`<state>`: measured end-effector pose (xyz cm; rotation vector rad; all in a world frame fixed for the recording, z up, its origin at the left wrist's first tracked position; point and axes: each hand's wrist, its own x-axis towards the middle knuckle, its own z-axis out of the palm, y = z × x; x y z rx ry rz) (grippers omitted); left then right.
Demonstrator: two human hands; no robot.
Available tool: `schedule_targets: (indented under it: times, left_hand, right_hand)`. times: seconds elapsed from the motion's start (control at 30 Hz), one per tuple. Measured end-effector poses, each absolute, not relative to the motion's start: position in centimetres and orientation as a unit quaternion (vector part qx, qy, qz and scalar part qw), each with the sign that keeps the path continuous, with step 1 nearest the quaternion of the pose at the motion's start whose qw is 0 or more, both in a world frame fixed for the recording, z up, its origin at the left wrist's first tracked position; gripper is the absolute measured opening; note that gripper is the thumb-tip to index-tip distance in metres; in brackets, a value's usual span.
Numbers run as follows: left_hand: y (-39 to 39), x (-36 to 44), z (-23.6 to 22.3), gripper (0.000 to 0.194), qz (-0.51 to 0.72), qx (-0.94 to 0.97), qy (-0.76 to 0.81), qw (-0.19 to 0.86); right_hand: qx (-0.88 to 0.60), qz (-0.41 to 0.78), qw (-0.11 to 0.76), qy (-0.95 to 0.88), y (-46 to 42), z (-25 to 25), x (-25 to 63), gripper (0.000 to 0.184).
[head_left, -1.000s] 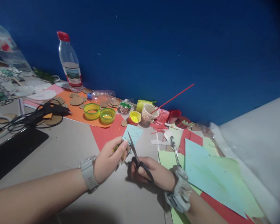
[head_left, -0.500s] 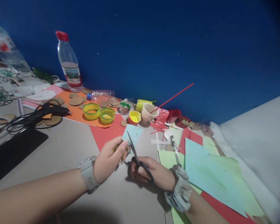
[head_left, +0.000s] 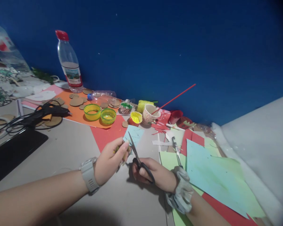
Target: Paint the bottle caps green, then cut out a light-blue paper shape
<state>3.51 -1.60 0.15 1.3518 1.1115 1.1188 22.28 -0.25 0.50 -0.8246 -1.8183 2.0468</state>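
Note:
My right hand [head_left: 153, 175] is closed round the black handles of a pair of scissors [head_left: 136, 155], blades pointing up and away. My left hand [head_left: 110, 161], with a grey watch on its wrist, pinches a small piece of something just left of the blades; the piece is too small and hidden to name. Both hands hover over the grey table [head_left: 68, 150]. A light blue paper scrap [head_left: 135, 133] lies just beyond the scissor tips.
Sheets of light blue [head_left: 217, 175], green and red paper lie at the right with a pen [head_left: 176, 150]. Behind stand yellow-green caps [head_left: 92, 112], a paper cup [head_left: 150, 114] with a red stick, a water bottle [head_left: 69, 64], cardboard discs, a glue gun [head_left: 53, 110] and a black slab [head_left: 11, 152].

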Motion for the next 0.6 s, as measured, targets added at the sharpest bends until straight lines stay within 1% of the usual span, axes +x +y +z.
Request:
schedule_targets:
  times: [0.6]
  left_hand:
    - [-1.55, 3.50, 0.28, 0.036, 0.463, 0.558, 0.463, 0.510]
  right_hand:
    - [-0.299, 0.721, 0.144, -0.609, -0.36, 0.26, 22.19, 0.057]
